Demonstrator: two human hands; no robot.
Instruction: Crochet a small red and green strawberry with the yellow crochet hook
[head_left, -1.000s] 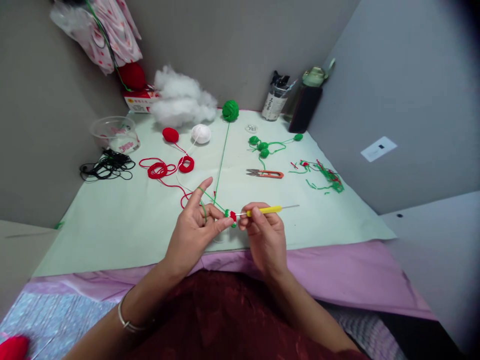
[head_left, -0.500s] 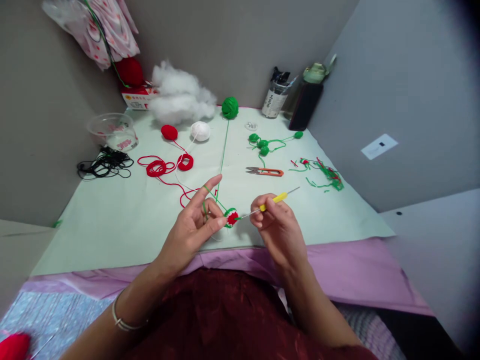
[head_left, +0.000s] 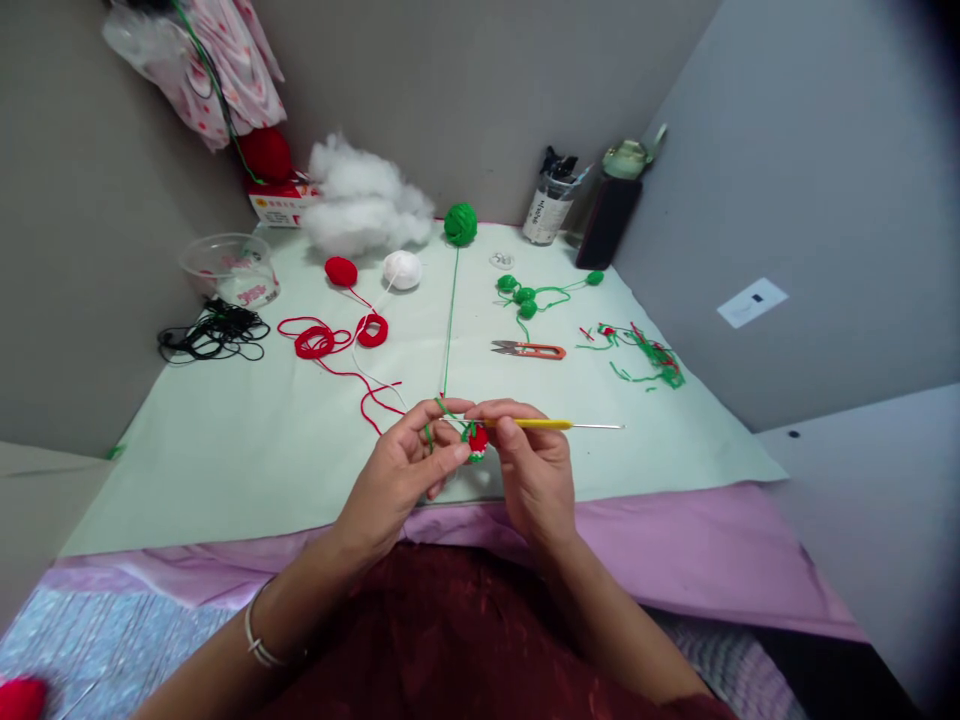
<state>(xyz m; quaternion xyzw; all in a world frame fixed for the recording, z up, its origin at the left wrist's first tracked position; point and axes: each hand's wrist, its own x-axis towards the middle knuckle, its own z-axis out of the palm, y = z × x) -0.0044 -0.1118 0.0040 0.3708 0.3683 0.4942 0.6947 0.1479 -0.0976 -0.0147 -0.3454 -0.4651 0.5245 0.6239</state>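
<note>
My left hand [head_left: 416,462] pinches a small round crochet piece [head_left: 478,441], red in the middle with a white and green edge. Green yarn [head_left: 449,340] passes round its fingers and runs back to a green yarn ball [head_left: 460,225]. In my right hand [head_left: 534,470] is a crochet hook with a yellow handle [head_left: 551,425], held nearly level, its bare end pointing right. The hook's working end lies at the piece's top edge, partly behind my fingers, with green yarn by it. Both hands are close together above the table's front edge.
Orange thread snips [head_left: 528,350] lie beyond my hands, with green crocheted balls [head_left: 526,296] behind them. Yarn scraps [head_left: 660,362] are at the right. Red yarn [head_left: 315,342], black cord [head_left: 217,332], a plastic tub [head_left: 230,270] and white stuffing [head_left: 364,200] stand left. A bottle [head_left: 611,210] is back right.
My right hand has come left and against the piece, and the hook has swung from slanting to nearly level. My left index finger, raised before, has bent down towards the hook.
</note>
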